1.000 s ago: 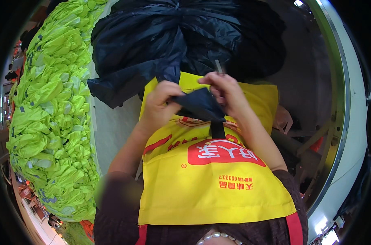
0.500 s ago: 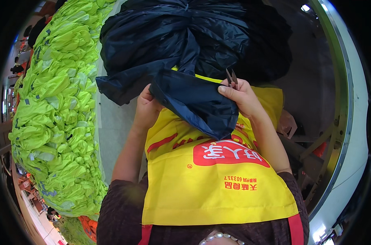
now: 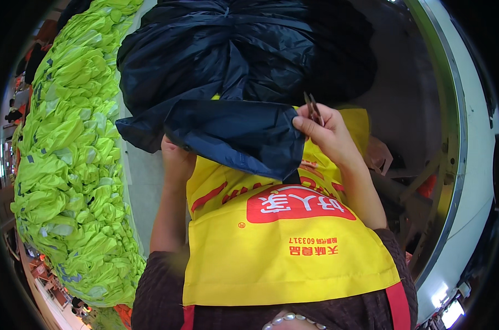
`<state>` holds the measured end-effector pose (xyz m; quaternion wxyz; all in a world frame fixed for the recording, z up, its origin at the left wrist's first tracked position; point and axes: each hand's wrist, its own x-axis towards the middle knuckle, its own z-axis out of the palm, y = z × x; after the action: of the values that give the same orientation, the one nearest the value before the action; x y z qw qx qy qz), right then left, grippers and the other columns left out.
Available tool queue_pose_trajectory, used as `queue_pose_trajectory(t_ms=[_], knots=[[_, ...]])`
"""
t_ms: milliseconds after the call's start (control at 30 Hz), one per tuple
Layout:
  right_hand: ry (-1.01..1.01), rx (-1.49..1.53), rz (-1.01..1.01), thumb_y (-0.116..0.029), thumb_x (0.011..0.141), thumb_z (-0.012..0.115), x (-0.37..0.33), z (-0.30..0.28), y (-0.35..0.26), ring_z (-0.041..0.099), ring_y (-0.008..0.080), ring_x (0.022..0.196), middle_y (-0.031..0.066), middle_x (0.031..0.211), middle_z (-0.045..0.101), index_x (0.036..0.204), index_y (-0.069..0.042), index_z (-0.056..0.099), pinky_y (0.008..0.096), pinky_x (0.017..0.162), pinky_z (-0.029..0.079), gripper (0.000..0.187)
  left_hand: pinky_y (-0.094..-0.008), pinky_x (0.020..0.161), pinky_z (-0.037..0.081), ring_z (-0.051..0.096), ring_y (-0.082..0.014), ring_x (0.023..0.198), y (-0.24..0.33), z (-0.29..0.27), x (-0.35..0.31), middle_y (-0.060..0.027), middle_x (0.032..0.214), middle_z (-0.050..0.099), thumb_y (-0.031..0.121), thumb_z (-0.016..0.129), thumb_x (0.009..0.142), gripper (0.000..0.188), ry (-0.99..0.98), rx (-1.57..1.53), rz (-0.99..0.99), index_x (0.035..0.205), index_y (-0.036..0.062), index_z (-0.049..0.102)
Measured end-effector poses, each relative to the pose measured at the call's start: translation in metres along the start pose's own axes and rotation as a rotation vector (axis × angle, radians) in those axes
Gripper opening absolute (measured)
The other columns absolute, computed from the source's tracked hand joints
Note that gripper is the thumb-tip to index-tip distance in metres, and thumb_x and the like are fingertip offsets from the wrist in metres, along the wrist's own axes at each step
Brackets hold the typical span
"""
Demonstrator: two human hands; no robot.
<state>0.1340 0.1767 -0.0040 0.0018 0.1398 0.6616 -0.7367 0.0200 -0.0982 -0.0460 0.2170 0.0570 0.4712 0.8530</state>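
Note:
A section of thin, shiny navy fabric [image 3: 233, 129] is stretched between my two hands above my lap. My left hand [image 3: 178, 162] grips its left part from below, with most of the fingers hidden behind the cloth. At the right end, my right hand [image 3: 329, 132] pinches the fabric's edge between thumb and fingers. That same hand also carries a small pair of thread snips [image 3: 313, 108], their pointed blades sticking up past the fingers. The fabric runs into a big gathered navy bundle [image 3: 238, 52] just beyond.
A long heap of bright yellow-green garments [image 3: 68, 181] lies along the left. My yellow apron [image 3: 288, 269] covers my lap under the fabric. To the right stand a metal frame [image 3: 455, 159] and a pale surface [image 3: 480, 181]; a translucent pinkish bag [image 3: 378, 157] is beside my right forearm.
My left hand has moved left and slightly down, drawing the fabric out wider and flatter between my hands. My right hand keeps its pinch and the snips. The view has shifted slightly.

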Motion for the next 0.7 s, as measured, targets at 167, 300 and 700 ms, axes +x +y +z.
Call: queue_pose_trajectory(t_ms=[167, 300, 700], knots=[[0.135, -0.02, -0.063, -0.018, 0.085, 0.06, 0.004, 0.003, -0.006, 0.039, 0.0023, 0.052, -0.0049, 0.06, 0.046, 0.083, -0.004, 0.054, 0.018, 0.047, 0.03, 0.015, -0.0323, 0.093, 0.039, 0.051, -0.0196, 0.107, 0.005, -0.014, 0.002, -0.0092, 0.118, 0.051, 0.009, 0.056, 0.086, 0.045, -0.089, 0.478, 0.113, 0.127, 0.0024, 0.037], [0.148, 0.224, 0.019, -0.019, 0.086, 0.057, -0.001, 0.021, -0.014, 0.038, 0.0028, 0.041, -0.0042, 0.059, 0.044, 0.086, -0.005, 0.051, 0.0165, 0.038, 0.031, 0.015, -0.0357, 0.1, 0.03, 0.036, -0.0232, 0.121, 0.014, 0.041, -0.005, -0.0115, 0.136, 0.029, 0.026, 0.051, 0.089, 0.068, -0.109, 0.022, 0.185, 0.137, 0.0068, 0.007], [0.03, -0.342, -0.333, -0.014, 0.073, 0.071, -0.012, 0.021, -0.043, 0.057, 0.0091, 0.06, 0.0054, 0.075, 0.058, 0.082, -0.001, 0.058, 0.0206, 0.05, 0.04, 0.02, -0.0202, 0.086, 0.041, 0.056, -0.0104, 0.094, 0.02, 0.087, -0.007, -0.0055, 0.105, 0.059, 0.001, 0.048, 0.087, 0.032, 0.135, 0.137, -0.039, 0.118, -0.0029, 0.05]])
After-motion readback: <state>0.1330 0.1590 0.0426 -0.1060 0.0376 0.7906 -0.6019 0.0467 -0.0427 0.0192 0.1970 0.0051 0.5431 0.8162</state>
